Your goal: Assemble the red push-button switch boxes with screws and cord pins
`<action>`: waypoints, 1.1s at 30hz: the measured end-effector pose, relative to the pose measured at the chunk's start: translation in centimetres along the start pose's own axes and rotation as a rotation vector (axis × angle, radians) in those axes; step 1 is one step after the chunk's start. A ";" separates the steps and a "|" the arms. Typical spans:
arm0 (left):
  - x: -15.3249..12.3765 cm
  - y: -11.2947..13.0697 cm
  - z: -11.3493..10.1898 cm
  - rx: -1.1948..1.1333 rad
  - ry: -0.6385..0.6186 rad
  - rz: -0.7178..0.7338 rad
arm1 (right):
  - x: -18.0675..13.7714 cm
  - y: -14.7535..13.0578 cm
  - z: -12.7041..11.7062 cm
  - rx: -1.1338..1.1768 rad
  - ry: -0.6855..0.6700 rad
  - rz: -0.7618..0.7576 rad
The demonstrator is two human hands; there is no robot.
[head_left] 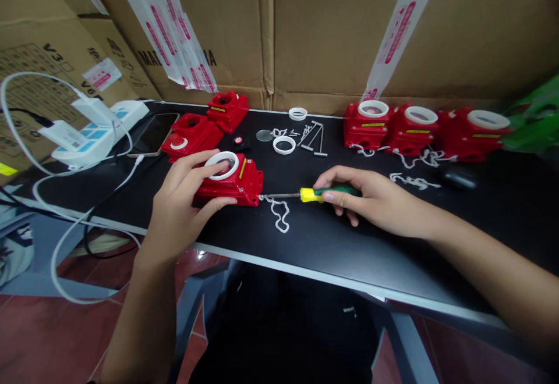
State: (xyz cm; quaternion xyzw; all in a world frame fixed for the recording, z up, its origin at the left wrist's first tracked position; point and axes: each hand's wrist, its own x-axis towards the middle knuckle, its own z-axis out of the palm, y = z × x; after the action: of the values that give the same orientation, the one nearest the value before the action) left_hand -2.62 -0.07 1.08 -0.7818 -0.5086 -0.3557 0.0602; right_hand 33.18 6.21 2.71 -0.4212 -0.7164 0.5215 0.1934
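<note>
My left hand (181, 201) grips a red box (238, 183) with a white ring on top, lying on the black table (332, 238). My right hand (371, 198) holds a screwdriver (312, 194) with a green and yellow handle, laid level. Its metal tip meets the right side of the red box, where a small white chain (280, 214) hangs onto the table.
Two more red boxes (196, 131) sit at the back left and three (414, 129) at the back right. Loose white rings (284, 144), screws and a clear lens lie in the middle. A power strip (94, 131), a phone and cables sit left. Cardboard boxes (332, 29) form the back wall.
</note>
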 end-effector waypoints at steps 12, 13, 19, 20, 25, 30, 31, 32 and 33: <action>-0.2 -0.3 -0.1 -0.055 0.061 -0.049 | -0.2 -0.2 0.0 -0.202 0.052 -0.158; -0.3 -0.3 -0.1 -0.054 0.066 -0.051 | -0.2 -0.2 0.0 -0.195 0.053 -0.168; -0.4 0.2 -0.4 -0.219 0.001 -0.029 | 0.2 -0.2 -0.8 -0.178 0.026 -0.223; -0.5 0.2 -0.5 -0.222 0.008 -0.035 | 0.2 -0.3 -0.9 -0.174 0.031 -0.221; -0.6 0.1 -0.5 -0.107 0.059 -0.017 | 0.1 -0.2 -0.9 -0.064 -0.015 -0.128; -0.7 0.1 -0.5 -0.077 0.078 0.023 | 0.1 0.2 -0.5 -0.015 -0.024 -0.030; -0.7 0.0 -0.5 -0.075 0.079 0.036 | 0.1 0.2 -0.5 -0.025 -0.019 -0.021; -0.7 0.0 -0.5 -0.075 0.080 0.049 | 0.1 0.1 -0.4 -0.040 -0.011 -0.017; -0.7 -0.1 -0.5 -0.077 0.083 0.060 | 0.1 0.1 -0.4 -0.059 0.004 -0.026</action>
State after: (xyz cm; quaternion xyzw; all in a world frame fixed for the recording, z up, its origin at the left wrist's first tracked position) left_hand -3.10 -0.81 0.96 -0.7829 -0.4679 -0.4053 0.0617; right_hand 33.44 6.58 2.73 -0.4184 -0.7365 0.4968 0.1890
